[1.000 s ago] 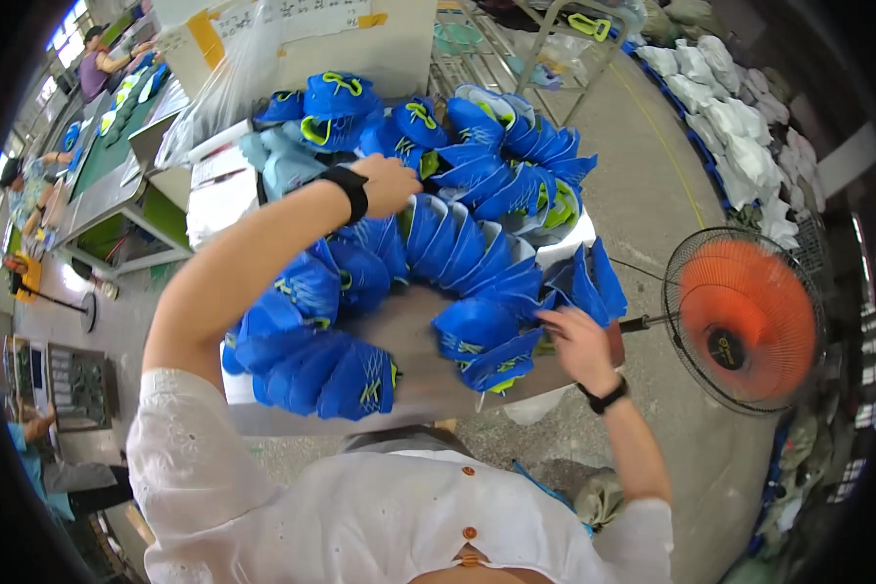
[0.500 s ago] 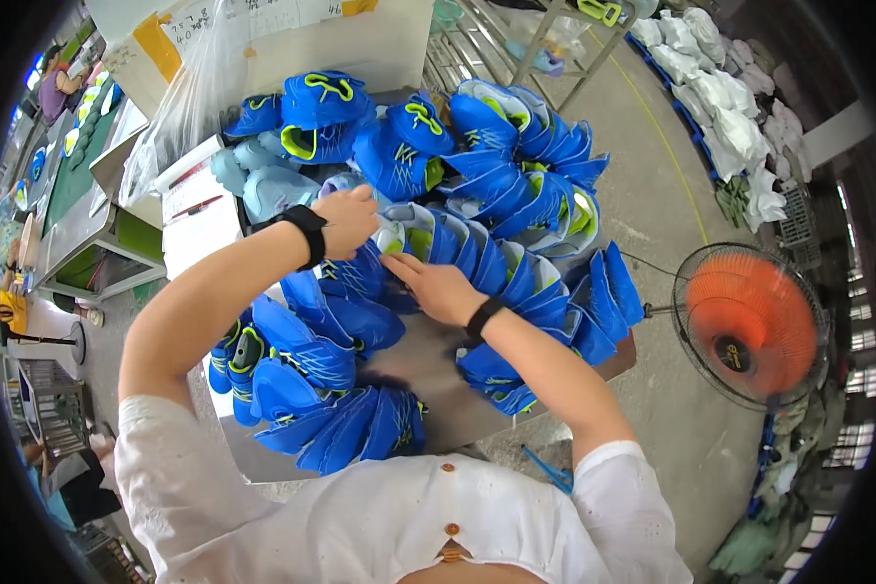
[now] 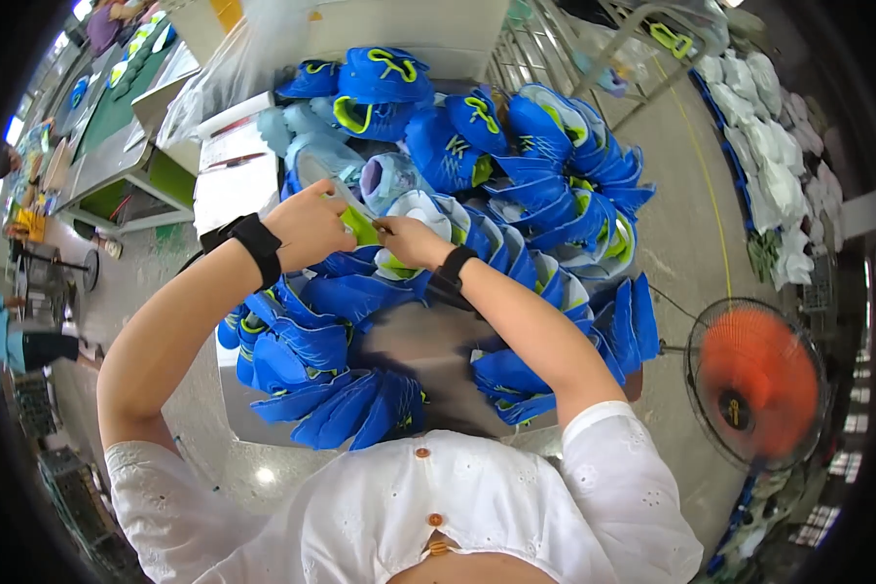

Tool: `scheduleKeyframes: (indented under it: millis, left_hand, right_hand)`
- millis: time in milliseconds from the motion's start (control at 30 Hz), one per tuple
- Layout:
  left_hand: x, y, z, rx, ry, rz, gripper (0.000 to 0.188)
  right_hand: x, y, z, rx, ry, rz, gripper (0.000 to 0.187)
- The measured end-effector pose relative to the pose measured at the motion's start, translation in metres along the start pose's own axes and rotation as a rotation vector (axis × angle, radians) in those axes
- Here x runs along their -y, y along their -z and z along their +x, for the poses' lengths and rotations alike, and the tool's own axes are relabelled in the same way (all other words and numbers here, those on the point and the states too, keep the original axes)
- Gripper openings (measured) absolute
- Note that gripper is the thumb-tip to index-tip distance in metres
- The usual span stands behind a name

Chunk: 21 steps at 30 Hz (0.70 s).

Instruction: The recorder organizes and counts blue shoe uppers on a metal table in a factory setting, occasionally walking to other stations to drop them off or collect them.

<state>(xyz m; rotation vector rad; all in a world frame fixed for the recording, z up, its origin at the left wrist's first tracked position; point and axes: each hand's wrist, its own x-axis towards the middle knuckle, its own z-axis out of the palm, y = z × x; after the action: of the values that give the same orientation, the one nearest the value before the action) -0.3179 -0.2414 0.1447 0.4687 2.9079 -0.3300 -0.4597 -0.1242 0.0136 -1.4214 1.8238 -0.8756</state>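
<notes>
Both my hands meet over the left middle of a table (image 3: 428, 341) covered with blue shoe uppers. Between them is a shoe upper (image 3: 362, 230) whose lime-green lining faces up. My left hand (image 3: 310, 230) has its fingers curled around the upper's left edge. My right hand (image 3: 415, 243) pinches its right edge with thumb and fingers. A curved row of nested blue uppers (image 3: 492, 243) runs away to the right of my right hand. Below my left hand, more uppers (image 3: 297, 350) lie fanned toward the near edge. Light blue pieces (image 3: 321, 156) lie just beyond my hands.
White paper sheets (image 3: 236, 195) with a pen lie at the table's left. Finished-looking blue shoe uppers (image 3: 384, 78) pile up at the back. An orange floor fan (image 3: 754, 389) stands to the right. Farther right lie white bundles (image 3: 749, 136); a metal rack (image 3: 555, 58) stands behind.
My hands have drawn onto one upper, and its lime lining now shows between them. My right hand has gone from fingers stretched to a pinch. The whole view has shifted.
</notes>
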Motion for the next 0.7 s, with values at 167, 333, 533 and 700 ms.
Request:
scheduleKeyframes:
  millis: [167, 333, 533, 700]
  left_hand:
    - [0.003, -0.009, -0.016, 0.010, 0.078, -0.046, 0.016]
    - [0.001, -0.013, -0.010, 0.036, 0.081, -0.003, 0.017]
    - [0.000, -0.018, -0.028, -0.043, 0.143, 0.071, 0.018]
    - [0.004, -0.029, -0.016, -0.137, 0.219, -0.062, 0.018]
  right_hand:
    - [-0.003, 0.052, 0.002, 0.311, -0.367, 0.855, 0.019]
    - [-0.096, 0.135, -0.027, -1.210, -0.318, 1.750, 0.017]
    - [-0.033, 0.130, -0.055, -0.708, -0.221, -0.725, 0.032]
    - [0.038, 0.053, -0.018, -0.293, -0.025, 0.180, 0.020]
